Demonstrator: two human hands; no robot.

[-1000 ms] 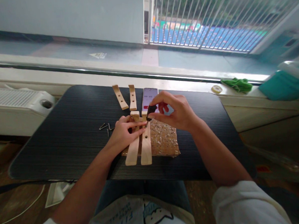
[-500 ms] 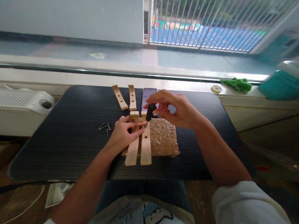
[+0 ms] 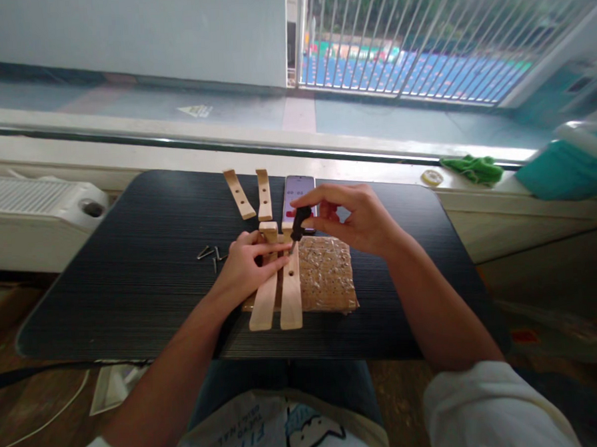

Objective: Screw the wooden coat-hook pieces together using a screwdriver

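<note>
Pale wood made the right-hand strip (image 3: 291,302), which lay over the left part of the cardboard block (image 3: 327,279), its near end reaching past the block's near edge. One hole in it was visible; farther along the strip, above the block, stood the tip of the black-handled screwdriver (image 3: 301,218). The right hand (image 3: 362,215), above the far side of the block, had thumb and index finger closed about the handle. Half a second earlier these fingers were more loosened and showed more of the handle; now they had come together again, while the tip remained at the same place. This suggested, in my judgement, a renewed grip for another turn, with the work at that spot not yet finished. The left hand (image 3: 244,263), at the block's left side, crossed the left-hand strip (image 3: 264,308). Two of its fingertips were on either side of the tip; whether they clamped something small, I could not tell. Left of the block lay loose screws (image 3: 213,254); beyond it, two shorter strips (image 3: 239,194) and a phone (image 3: 299,183).
</note>
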